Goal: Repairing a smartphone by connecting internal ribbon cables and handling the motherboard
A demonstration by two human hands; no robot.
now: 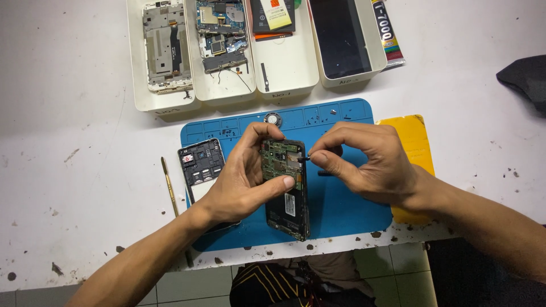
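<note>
Phone (287, 190) lay opened at centre frame on the blue mat (341, 210), back cover (200, 165) already off, circuit board exposed. Left hand (244, 176) fingers clamped its edges; right hand (364, 162) fingers pinched a small dark tool (303, 158) at the board. Trays (227, 79) at upper frame held stripped parts.

Both forearms come in bare, no sleeves, no watch, no rings showing on the left hand (242, 185) or the right hand (364, 162); nails cut short; below the tabletop edge, dark clothing with thin orange stripes (267, 284) on the lap
</note>
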